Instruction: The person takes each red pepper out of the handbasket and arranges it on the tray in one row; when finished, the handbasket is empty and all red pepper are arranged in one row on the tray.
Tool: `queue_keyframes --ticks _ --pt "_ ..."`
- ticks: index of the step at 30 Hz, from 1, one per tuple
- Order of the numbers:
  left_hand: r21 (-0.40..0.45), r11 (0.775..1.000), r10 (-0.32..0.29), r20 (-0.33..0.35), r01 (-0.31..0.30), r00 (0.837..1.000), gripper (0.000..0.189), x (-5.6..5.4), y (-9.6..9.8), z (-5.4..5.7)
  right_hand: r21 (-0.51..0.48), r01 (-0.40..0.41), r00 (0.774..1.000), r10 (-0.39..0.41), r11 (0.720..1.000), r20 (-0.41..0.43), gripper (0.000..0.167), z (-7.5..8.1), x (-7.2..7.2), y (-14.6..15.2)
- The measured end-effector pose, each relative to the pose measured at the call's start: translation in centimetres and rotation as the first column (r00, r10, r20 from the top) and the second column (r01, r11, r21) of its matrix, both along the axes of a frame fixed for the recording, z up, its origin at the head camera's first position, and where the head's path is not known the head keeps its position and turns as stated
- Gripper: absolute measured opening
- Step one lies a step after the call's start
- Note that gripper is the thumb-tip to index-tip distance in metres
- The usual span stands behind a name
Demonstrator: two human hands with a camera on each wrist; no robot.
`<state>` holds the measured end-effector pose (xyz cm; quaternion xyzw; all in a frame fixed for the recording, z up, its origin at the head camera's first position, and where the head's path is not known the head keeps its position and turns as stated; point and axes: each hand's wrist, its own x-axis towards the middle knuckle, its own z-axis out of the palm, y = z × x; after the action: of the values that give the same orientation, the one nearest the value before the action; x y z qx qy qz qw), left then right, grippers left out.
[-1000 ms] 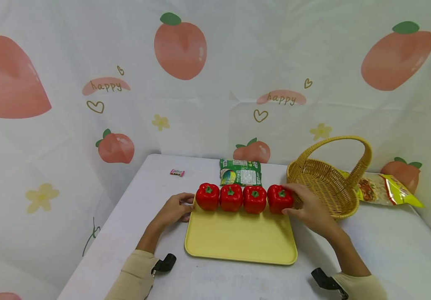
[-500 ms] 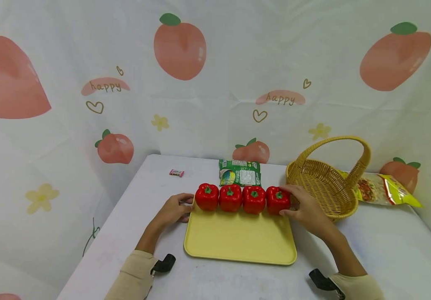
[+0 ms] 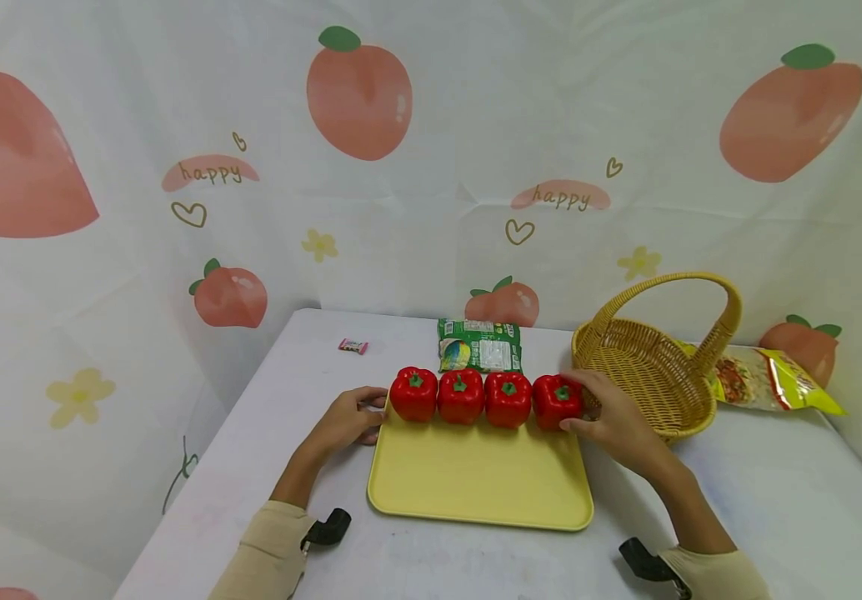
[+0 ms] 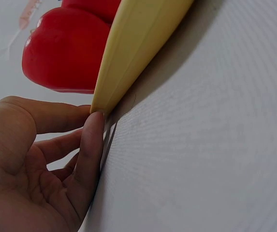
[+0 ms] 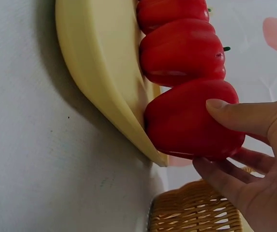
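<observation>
Several red bell peppers stand in a row along the far edge of a yellow tray point(image 3: 479, 483). My right hand point(image 3: 618, 421) holds the rightmost bell pepper point(image 3: 557, 403), thumb on one side and fingers on the other; in the right wrist view this bell pepper point(image 5: 191, 121) sits at the tray's corner beside its neighbour point(image 5: 182, 53). At the tray's far left corner, my left hand point(image 3: 344, 419) pinches the rim, as the thumb and a finger of that hand point(image 4: 36, 159) show in the left wrist view. The leftmost bell pepper point(image 3: 414, 394) is close to it.
A yellow wicker basket point(image 3: 649, 375) with a tall handle stands right of the tray, close to my right hand. Behind it lies a yellow food packet point(image 3: 769, 379). A green packet point(image 3: 480, 345) lies behind the peppers, and a small pink-wrapped candy point(image 3: 353, 346) at back left.
My right hand has shifted the rightmost bell pepper very slightly left and toward me. My left hand stays at the tray's corner.
</observation>
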<state>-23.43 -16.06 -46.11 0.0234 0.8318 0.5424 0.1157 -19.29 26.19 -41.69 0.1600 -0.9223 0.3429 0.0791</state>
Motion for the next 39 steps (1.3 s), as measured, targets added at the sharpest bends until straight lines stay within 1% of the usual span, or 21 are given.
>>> queue_keyframes --ticks 4,10,20,27,31,33,35,37,39 --pt "-0.005 1.0 0.001 0.0 -0.001 1.0 0.05 0.1 0.0 0.0 0.003 -0.001 1.0 0.001 1.0 -0.002 0.067 0.0 0.0 0.0" --pt "0.009 1.0 -0.004 -0.001 0.004 1.0 0.05 0.0 0.0 -0.1 -0.004 -0.001 1.0 0.001 1.0 0.005 0.068 0.0 0.1 0.2" --pt "0.01 1.0 -0.002 -0.003 0.002 1.0 0.051 0.1 0.0 0.0 0.009 -0.01 0.999 0.01 1.0 -0.035 0.065 0.0 0.1 0.2" --pt "0.003 1.0 0.0 -0.003 0.0 1.0 0.051 0.2 0.0 0.1 0.012 -0.001 1.0 0.001 1.0 -0.018 0.066 0.2 0.2 0.1" --pt "0.006 1.0 -0.001 -0.003 0.001 1.0 0.051 0.2 0.0 0.1 -0.034 -0.029 0.999 0.029 0.999 -0.016 0.066 0.5 0.2 0.3" --pt "0.003 1.0 0.001 -0.005 -0.001 1.0 0.05 0.3 0.0 0.1 -0.073 -0.046 0.999 0.044 0.996 -0.028 0.066 1.0 0.4 0.7" --pt "-0.004 1.0 0.001 -0.009 -0.001 1.0 0.05 0.4 0.1 0.2 -0.084 -0.046 0.997 0.041 0.995 -0.061 0.065 1.5 0.8 1.2" --pt "-0.021 1.0 -0.001 -0.014 0.001 1.0 0.05 0.5 0.2 0.3 -0.043 -0.017 0.992 0.012 0.999 -0.124 0.063 2.0 1.3 2.0" --pt "-0.045 0.999 -0.01 -0.02 0.009 1.0 0.05 0.6 0.2 0.4 -0.003 0.014 0.983 -0.014 1.0 -0.186 0.06 2.4 2.0 3.0"
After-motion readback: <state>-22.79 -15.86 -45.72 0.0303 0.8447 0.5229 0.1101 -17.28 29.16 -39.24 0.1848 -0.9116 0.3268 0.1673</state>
